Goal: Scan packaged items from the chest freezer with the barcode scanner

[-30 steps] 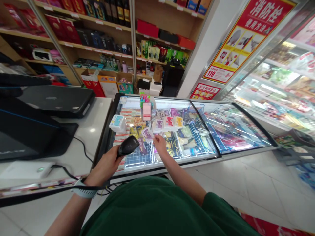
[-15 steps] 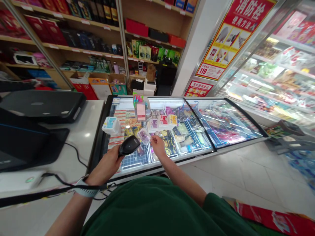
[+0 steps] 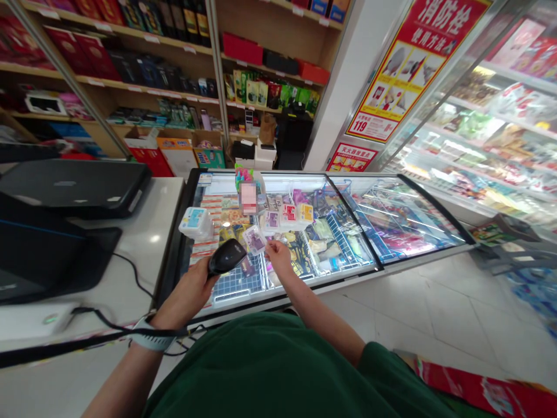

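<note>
My left hand (image 3: pixel 191 290) is wrapped round a black handheld scanner (image 3: pixel 227 257), whose head points right. Close to the scanner's head is a small clear box with a purple label (image 3: pixel 255 239), pinched at its right edge by my right hand (image 3: pixel 278 255). Behind it, on the freezer's glass top, sit clear boxes with purple (image 3: pixel 272 219), red (image 3: pixel 289 212) and yellow (image 3: pixel 306 212) labels. Left of these stand stacked clear boxes with a blue label (image 3: pixel 195 220).
The glass-topped chest freezer (image 3: pixel 348 274) spans the middle. At left, a white counter (image 3: pixel 163 217) bears black equipment (image 3: pixel 78 186). A black cable (image 3: pixel 137 273) trails over the counter. Stocked shelves (image 3: pixel 169 93) stand behind, beside a white pillar (image 3: pixel 348 75).
The scanner has shifted slightly left. The small box in my right hand is turned a little, with its label facing up more.
</note>
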Demonstrator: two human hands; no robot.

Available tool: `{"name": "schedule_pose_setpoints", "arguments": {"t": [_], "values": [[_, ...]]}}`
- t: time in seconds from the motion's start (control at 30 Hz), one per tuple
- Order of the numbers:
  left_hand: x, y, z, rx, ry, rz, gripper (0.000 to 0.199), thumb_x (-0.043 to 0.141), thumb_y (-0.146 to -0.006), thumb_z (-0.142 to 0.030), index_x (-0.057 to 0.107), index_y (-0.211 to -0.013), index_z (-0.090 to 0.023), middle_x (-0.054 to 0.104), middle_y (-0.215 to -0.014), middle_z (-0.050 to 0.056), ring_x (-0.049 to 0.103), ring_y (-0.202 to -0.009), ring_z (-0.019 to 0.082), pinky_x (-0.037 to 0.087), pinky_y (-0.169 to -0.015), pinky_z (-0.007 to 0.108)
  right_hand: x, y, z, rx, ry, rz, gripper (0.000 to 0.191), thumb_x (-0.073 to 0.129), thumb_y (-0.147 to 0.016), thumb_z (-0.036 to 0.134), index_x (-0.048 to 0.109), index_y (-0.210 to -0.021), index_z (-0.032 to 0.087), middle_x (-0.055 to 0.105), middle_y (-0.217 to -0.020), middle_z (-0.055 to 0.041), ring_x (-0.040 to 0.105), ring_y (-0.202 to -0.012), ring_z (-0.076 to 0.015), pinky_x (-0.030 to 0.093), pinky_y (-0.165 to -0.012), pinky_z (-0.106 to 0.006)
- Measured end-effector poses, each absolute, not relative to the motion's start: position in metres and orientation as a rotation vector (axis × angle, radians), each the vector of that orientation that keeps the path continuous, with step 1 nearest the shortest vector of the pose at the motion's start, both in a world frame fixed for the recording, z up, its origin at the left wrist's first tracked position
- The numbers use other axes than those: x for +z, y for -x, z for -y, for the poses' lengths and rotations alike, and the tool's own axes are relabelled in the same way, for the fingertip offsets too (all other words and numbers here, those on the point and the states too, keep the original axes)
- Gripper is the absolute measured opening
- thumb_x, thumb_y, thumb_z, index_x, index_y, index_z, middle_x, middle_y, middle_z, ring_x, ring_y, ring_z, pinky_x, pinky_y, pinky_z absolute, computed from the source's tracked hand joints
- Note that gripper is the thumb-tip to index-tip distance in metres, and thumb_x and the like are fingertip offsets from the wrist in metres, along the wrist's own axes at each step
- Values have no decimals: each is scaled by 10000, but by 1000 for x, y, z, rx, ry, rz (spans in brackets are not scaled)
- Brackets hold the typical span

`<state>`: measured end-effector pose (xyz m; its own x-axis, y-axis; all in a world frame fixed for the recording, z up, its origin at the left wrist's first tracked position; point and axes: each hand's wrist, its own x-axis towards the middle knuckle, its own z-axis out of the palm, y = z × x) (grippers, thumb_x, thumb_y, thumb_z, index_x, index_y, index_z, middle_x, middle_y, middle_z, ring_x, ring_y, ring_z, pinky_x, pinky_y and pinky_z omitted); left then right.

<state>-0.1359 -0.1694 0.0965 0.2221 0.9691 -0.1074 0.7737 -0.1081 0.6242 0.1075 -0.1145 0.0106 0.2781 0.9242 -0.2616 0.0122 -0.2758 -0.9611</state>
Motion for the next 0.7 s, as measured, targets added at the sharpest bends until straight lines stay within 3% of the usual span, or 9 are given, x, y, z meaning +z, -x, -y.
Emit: {"name": "schedule_pose_setpoints", "arguments": {"t": [0.2,0.43,0.7], "values": [[86,144,171,486,-1945,-1608,458,436,-859,-389,492,-1238,-139,661,-1209,175,627,-1148,299,473,-983,408,22,-117,79,1320,1397,419,47,666,-778,178,621,-782,164,629,-576,36,581,-475,-92,472,-495,-195],[77,153,176,494,-1961,-1668,440,434,-868,-374,495,-1235,-139,661,-1201,171,650,-1104,278,488,-957,380,21,-123,50,1277,1374,246,194,700,-782,174,556,-653,171,590,-508,37,568,-468,-88,493,-502,-185],[80,160,180,489,-1919,-1711,437,435,-886,-405,500,-1236,-151,679,-1180,160,664,-1073,279,505,-915,370,12,-119,50,1258,1374,236,291,750,-790,309,517,-656,195,607,-540,15,613,-496,-121,547,-546,-232]]}}
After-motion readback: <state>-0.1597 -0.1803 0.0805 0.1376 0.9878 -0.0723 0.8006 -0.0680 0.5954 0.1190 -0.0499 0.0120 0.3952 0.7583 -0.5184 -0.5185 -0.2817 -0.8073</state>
